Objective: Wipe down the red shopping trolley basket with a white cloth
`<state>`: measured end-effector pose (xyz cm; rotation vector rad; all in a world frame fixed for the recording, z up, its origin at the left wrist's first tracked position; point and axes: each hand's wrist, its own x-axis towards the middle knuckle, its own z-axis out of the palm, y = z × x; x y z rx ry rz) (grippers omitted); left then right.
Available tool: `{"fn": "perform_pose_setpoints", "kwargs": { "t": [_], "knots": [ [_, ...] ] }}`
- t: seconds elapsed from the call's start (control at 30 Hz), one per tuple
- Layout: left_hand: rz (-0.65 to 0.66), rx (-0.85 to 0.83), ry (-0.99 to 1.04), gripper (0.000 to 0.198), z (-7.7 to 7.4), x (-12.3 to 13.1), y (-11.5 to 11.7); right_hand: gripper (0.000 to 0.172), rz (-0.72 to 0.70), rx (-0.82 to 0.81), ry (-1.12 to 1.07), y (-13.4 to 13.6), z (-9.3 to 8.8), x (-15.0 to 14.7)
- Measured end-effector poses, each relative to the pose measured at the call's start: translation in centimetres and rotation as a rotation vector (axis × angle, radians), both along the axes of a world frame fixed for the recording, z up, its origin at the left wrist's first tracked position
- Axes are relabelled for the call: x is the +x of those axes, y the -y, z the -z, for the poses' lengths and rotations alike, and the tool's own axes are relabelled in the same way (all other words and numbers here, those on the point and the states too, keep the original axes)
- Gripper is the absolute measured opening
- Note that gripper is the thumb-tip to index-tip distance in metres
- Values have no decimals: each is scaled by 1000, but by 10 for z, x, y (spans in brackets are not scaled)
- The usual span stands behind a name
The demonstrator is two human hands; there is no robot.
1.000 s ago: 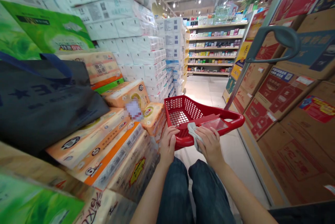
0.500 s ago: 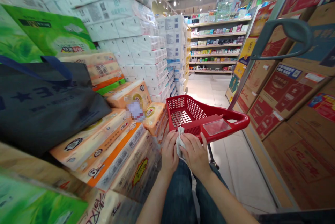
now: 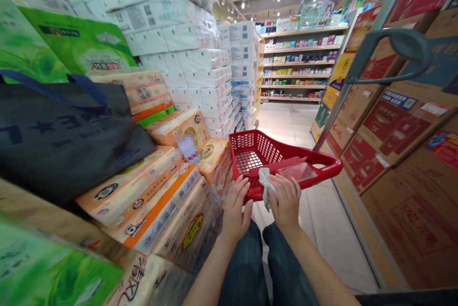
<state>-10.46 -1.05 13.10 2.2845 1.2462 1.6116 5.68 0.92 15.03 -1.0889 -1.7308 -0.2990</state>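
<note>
A red plastic shopping cart (image 3: 250, 140) with a lattice basket is in front of my knees. My left hand (image 3: 235, 208) is curled round the near left corner of its red handle (image 3: 255, 195), thumb apart on the near side. A crumpled white cloth (image 3: 265, 183) lies against the handle's middle, held under the bent fingers of my right hand (image 3: 286, 198). The fingertips of that hand rest close to the clear panel (image 3: 298, 172) on the handle. The underside of both palms is hidden.
Stacked orange tissue packs (image 3: 153, 201) and a dark shopping bag (image 3: 67, 139) are on the left, with white paper packs (image 3: 189, 58) behind. Cardboard cartons (image 3: 404, 210) line the right. A metal pole (image 3: 332, 117) with a grey loop handle (image 3: 393, 53) rises beside the cart.
My hands were together on the cloth and have now parted. The right hand has carried the cloth rightward along the handle; the left has settled on the handle's left corner.
</note>
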Motion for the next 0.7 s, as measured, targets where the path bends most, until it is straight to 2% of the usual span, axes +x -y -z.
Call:
{"fn": "perform_pose_setpoints", "kwargs": {
  "t": [0.1,0.2,0.33,0.47,0.53,0.6,0.7],
  "knots": [
    [10,-33,-3,45,0,0,5,25,30,-41,-5,10,0,-20],
    [19,-42,3,49,1,-3,7,30,-6,-58,84,17,1,-31],
    [47,-53,-57,52,0,-8,6,30,-48,16,199,10,-1,-4],
    [48,-62,-65,51,0,-5,6,27,16,7,164,4,-2,24],
    [32,-67,-27,53,2,-2,7,28,49,-18,85,8,-1,15],
    [23,-60,9,57,4,1,9,30,56,-48,22,15,1,-8],
    [23,-47,29,63,5,1,10,33,29,-81,47,23,4,-39]
  ]
}}
